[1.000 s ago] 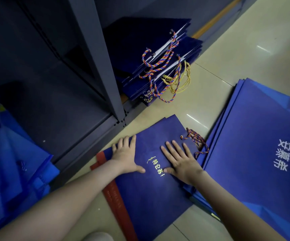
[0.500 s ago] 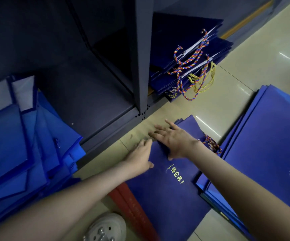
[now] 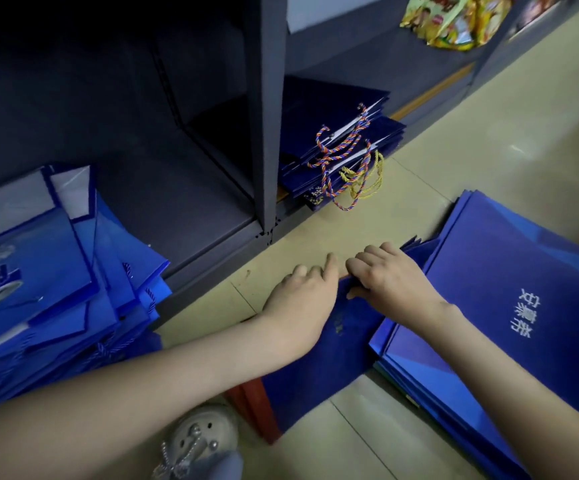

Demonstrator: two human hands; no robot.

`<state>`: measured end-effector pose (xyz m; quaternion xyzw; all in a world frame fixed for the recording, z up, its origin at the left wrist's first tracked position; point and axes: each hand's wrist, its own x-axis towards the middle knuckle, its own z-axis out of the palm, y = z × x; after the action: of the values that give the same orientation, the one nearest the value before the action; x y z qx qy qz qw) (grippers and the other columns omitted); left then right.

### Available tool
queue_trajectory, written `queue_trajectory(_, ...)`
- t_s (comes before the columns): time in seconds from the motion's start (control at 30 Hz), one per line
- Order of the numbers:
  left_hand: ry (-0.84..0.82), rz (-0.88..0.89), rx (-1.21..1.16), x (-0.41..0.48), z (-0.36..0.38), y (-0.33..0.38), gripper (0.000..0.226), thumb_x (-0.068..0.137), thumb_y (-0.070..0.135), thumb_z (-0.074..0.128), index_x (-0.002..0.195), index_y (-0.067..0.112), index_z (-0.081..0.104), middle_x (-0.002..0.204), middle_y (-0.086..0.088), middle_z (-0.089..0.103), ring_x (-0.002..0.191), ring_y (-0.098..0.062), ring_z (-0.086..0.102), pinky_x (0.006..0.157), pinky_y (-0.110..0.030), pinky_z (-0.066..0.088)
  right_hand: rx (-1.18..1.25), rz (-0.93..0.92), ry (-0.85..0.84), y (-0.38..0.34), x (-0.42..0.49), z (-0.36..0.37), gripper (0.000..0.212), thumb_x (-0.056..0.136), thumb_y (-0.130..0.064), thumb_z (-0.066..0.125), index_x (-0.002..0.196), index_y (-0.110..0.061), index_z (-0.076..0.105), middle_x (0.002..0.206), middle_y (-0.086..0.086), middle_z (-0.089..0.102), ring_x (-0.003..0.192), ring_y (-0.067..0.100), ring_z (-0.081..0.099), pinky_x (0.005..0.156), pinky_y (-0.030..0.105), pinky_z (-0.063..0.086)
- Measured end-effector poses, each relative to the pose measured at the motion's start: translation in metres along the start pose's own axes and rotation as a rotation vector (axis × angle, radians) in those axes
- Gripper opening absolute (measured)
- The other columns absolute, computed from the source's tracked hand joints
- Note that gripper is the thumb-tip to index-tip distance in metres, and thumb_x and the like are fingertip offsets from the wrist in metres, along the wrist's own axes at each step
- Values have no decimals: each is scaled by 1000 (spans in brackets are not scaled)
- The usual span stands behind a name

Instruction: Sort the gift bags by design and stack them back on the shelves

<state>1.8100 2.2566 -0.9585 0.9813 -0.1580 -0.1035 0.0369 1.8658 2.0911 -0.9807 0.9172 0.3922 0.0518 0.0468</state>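
Floor (image 3: 350, 223): pale tile in front of a dark metal shelf unit; the sorting is done down here.
Shoe (image 3: 201, 434): nearest the camera, just beside the red bags.
Red bags (image 3: 257, 403): flat under the navy bag, with only their near edge showing.
Navy bag (image 3: 322, 368): the bag being handled. It lies flat on the floor, gold lettering up, far edge towards the shelf, right side against the blue stack.
Left hand (image 3: 302, 303): 1 s ago it lay flat and spread on the bag's face. Now it is up at the far edge, fingers bent and index finger stretched onto the tile. I cannot tell whether it has hold of the bag.
Right hand (image 3: 392, 275): also flat and spread 1 s ago. Now its fingers curl over the far edge, thumb drawn in, pinching it.
Meaning: smoothing looks finished and a lift seems to be starting.
Blue stack (image 3: 523, 271): on the floor at right, white lettering, a different design.
Left pile (image 3: 38, 289): bright blue bags slumped on the lower shelf.
Shelf (image 3: 191, 209): a bare stretch between the left pile and the post (image 3: 267, 133).
Navy stack (image 3: 336, 109): on the shelf beyond the post, rope handles (image 3: 343, 157) hanging over its front. It is the same dark colour, so it is probably where this bag goes.
Snack packets (image 3: 454, 19): farthest, on a higher shelf.
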Motion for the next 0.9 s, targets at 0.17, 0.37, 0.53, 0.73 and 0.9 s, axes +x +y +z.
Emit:
queue_trajectory(0.17,-23,54,136,-14,-66,23,26,88,1,48,112,11,51,110,-8,63,103,-29,62,65,-30,37,-82,86,344,-12,-36,-42,24,73,-7,75,71,-10,51,63,6,49,57,27,49,61,32,27)
queue_trajectory(0.37,437,264,212,-19,-88,36,23,59,9,36,56,20,55,45,1,52,40,-19,53,39,-17,32,-155,311,459,-6,-73,-86,21,67,5,69,80,-7,57,67,7,52,60,29,51,54,35,40)
queue_trajectory(0.53,561,370,315,-9,-87,62,26,67,7,38,60,21,58,50,2,52,48,-18,55,44,-23,36,-248,387,421,-5,-106,-90,41,62,13,49,96,-8,55,62,5,49,48,27,46,46,29,34)
queue_trajectory(0.73,402,495,313,7,-107,103,23,81,1,41,91,16,56,80,-3,64,77,-25,64,53,-27,34,-104,481,237,19,-146,-114,11,74,-7,64,81,-12,57,55,0,52,42,25,51,40,21,21)
queue_trajectory(0.9,65,510,233,37,-89,129,18,94,22,53,111,17,52,105,-8,62,100,-31,60,65,-31,34,79,702,-254,29,-168,-104,24,95,-31,51,118,-22,49,100,2,65,97,27,60,64,33,37)
